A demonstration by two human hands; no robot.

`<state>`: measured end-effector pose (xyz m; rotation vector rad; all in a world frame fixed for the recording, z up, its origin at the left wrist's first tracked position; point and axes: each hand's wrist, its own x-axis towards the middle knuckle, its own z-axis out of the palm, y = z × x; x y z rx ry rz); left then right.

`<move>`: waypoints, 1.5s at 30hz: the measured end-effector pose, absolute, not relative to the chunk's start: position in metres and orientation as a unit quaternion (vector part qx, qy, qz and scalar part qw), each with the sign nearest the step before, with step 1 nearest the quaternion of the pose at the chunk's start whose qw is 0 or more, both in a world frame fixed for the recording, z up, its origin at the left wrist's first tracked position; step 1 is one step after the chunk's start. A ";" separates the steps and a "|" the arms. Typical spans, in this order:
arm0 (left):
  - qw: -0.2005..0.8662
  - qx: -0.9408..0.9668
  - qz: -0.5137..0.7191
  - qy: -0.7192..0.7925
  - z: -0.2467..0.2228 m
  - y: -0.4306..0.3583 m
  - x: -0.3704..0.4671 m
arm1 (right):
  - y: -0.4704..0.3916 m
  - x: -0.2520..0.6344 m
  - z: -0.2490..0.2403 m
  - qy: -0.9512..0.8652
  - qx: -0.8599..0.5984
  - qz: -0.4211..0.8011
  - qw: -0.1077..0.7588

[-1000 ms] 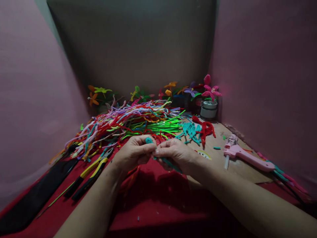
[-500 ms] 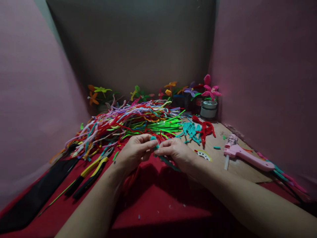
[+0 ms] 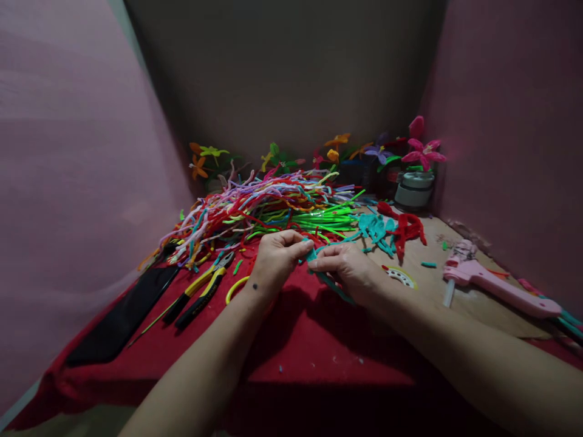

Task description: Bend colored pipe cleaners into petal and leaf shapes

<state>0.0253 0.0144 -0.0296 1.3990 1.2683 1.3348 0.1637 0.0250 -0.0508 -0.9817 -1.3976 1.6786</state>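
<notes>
Both hands meet above the red cloth, around a teal fuzzy stem [image 3: 336,287]. My left hand [image 3: 283,258] pinches its upper, bunched end between thumb and index finger. Close beside it, my right hand [image 3: 347,267] has thumb and fingers closed on the same teal piece. One length of the stem hangs below my right hand, and another runs out above it. The exact shape between the fingertips is too small to make out.
Behind the hands lies a pile of coloured stems [image 3: 246,209]. Pliers [image 3: 204,290] and a black object [image 3: 121,318] are at left. Teal pieces [image 3: 377,229], red pieces [image 3: 407,229] and a pink glue gun [image 3: 496,286] are at right; a flower pot [image 3: 413,190] stands behind.
The view has shifted, so the whole scene sits further right. The hands stay together on the teal stem, and a yellow handle now shows beside my left wrist.
</notes>
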 end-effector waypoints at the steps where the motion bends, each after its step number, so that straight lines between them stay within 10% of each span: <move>1: 0.367 0.564 0.536 0.509 -0.030 0.014 0.026 | 0.026 0.164 -0.052 -0.539 -0.379 0.657 0.365; 14: 0.621 0.472 0.481 0.401 -0.027 0.022 0.005 | 0.023 0.164 -0.049 -0.521 -0.354 0.689 0.359; 45: 0.462 0.599 0.424 0.498 -0.023 0.013 0.017 | 0.019 0.163 -0.046 -0.579 -0.356 0.647 0.347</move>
